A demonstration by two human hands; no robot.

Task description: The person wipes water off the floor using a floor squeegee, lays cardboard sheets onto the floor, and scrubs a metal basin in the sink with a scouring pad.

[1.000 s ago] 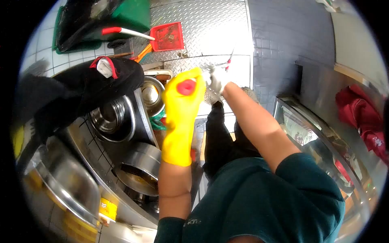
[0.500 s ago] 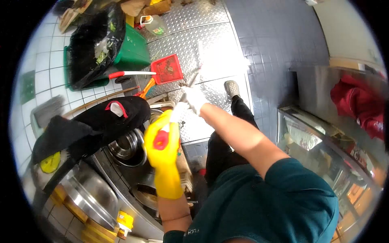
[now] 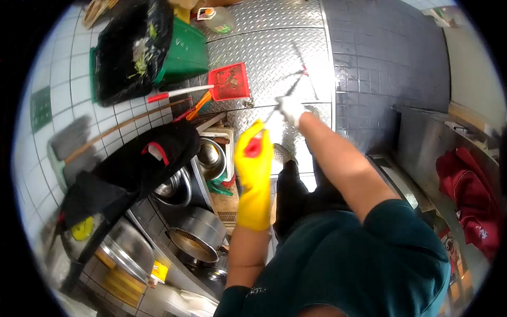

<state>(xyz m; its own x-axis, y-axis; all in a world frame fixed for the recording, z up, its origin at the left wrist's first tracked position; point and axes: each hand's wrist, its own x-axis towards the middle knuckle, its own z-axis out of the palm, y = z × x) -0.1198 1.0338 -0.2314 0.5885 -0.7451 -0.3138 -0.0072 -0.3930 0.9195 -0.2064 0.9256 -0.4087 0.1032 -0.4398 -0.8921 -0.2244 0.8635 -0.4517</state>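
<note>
My left hand [image 3: 255,150], in a long yellow rubber glove, is closed round the red end of a long handle. Further down the same handle, my right hand [image 3: 292,110] grips it in a white glove. The handle slants away to a thin, dark, T-shaped head with a red joint, which looks like a floor squeegee [image 3: 304,71]. Its head is over the bright diamond-plate metal floor [image 3: 253,45]; glare and blur hide whether it touches. Left of my hands lies a red dustpan [image 3: 231,82] with dirt in it.
A green bin [image 3: 184,53] lined with a black bag stands against the tiled wall, near a plastic jug [image 3: 217,20]. Metal pots [image 3: 198,232] and a draped black cloth [image 3: 134,150] are at left. At right, a red cloth [image 3: 467,195] hangs by a steel counter [image 3: 422,127].
The camera view has shifted. Both hands have moved right with the squeegee, whose head is now seen more plainly. Both hands still grip the handle.
</note>
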